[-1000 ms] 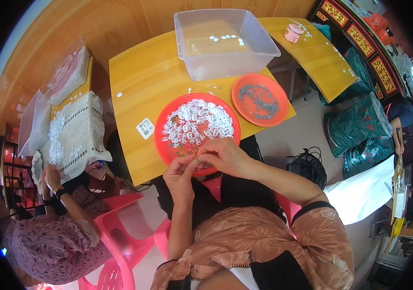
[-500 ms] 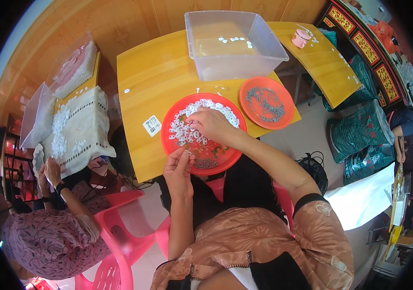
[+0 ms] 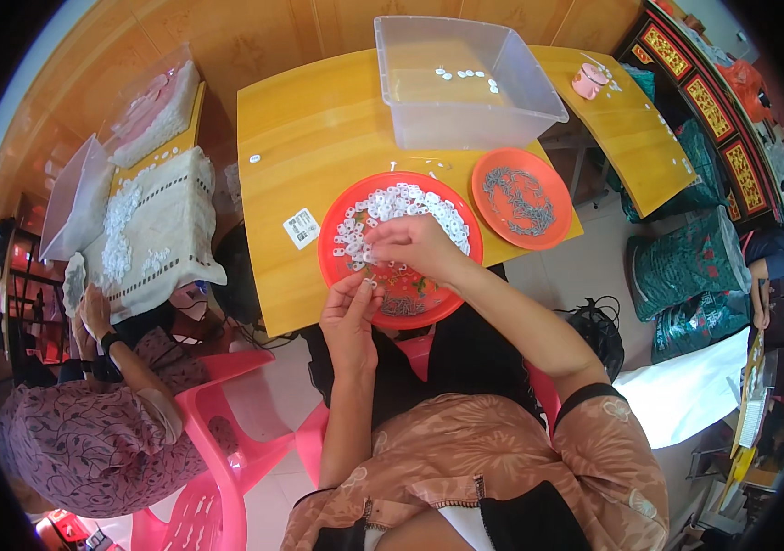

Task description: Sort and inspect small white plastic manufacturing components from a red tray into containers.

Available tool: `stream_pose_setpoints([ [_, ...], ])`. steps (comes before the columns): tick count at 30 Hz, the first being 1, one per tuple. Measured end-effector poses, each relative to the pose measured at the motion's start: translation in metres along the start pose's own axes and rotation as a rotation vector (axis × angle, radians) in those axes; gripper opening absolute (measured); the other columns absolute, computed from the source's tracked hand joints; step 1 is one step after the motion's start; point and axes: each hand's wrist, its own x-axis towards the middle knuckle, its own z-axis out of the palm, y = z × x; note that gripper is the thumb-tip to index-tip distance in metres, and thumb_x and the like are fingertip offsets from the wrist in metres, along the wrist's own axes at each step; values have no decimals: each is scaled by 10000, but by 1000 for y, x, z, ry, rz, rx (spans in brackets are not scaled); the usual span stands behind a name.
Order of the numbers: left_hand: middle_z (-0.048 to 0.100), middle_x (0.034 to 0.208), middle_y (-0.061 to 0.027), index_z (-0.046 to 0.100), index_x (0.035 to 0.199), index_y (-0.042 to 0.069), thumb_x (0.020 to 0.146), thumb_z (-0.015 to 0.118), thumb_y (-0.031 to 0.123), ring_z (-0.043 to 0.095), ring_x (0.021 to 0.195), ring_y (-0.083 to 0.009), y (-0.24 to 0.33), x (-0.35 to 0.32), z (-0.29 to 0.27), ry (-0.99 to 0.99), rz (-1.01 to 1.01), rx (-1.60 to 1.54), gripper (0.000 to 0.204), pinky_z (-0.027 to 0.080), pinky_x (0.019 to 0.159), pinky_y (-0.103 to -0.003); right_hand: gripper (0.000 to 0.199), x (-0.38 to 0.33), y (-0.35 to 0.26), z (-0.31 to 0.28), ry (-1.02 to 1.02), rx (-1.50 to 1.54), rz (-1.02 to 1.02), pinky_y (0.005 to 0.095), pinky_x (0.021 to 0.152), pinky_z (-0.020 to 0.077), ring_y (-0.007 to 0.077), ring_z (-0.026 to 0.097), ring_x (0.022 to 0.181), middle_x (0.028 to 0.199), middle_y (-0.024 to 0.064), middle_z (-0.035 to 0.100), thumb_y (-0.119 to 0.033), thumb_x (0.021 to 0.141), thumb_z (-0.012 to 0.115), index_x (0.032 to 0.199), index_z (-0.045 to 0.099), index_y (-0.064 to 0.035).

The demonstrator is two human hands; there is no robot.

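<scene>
A big red plate [image 3: 432,301] on the yellow table [image 3: 300,138] carries a heap of small white plastic pieces [image 3: 410,204] and some grey metal bits near its front. My right hand [image 3: 418,246] reaches over the plate, fingertips pinched at the white pieces on its left side. My left hand [image 3: 351,317] hovers at the plate's near left rim, pinching one small white piece between thumb and fingers. The two hands are almost touching.
A smaller orange plate [image 3: 522,195] with grey metal parts lies right of the red one. Behind stands a clear plastic tub [image 3: 465,87] with a few white pieces. A person sits at left on a pink chair [image 3: 218,432] beside a white-covered table [image 3: 149,230].
The view has shifted so the table sits lower and more central. My right hand moved from the plate's middle toward its left side, close to my left hand, which stays at the rim.
</scene>
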Motion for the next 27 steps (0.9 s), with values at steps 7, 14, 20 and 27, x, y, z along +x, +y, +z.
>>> stream_pose_setpoints([
  [7, 629, 896, -76, 559, 1016, -10, 851, 590, 3, 622, 767, -112, 4, -7, 11, -26, 112, 53, 169, 521, 703, -210, 231, -31, -13, 12, 100, 653, 392, 221, 658, 473, 107, 626, 737, 859, 52, 663, -73, 782, 683, 1003, 632, -32],
  [14, 631, 933, -98, 546, 1016, -26, 855, 571, -16, 620, 775, -124, 5, -10, 12, -32, 206, 112, 164, 516, 709, -225, 228, -34, -14, 15, 107, 813, 460, 184, 611, 428, 97, 612, 734, 849, 22, 656, -108, 778, 698, 989, 627, -56],
  [20, 608, 861, -63, 537, 1013, -5, 838, 585, -27, 623, 745, -130, 7, -12, 15, -8, 245, 176, 182, 519, 685, -224, 214, -37, -16, 17, 149, 770, 445, 208, 644, 471, 108, 618, 748, 850, 47, 654, -69, 778, 689, 979, 626, -32],
  [27, 608, 835, -68, 541, 996, -13, 828, 600, -35, 628, 732, -136, 6, -13, 16, 20, 304, 244, 179, 527, 668, -232, 162, -44, -25, 24, 196, 386, 37, 227, 651, 522, 95, 622, 744, 834, 69, 659, -30, 812, 641, 960, 615, 28],
])
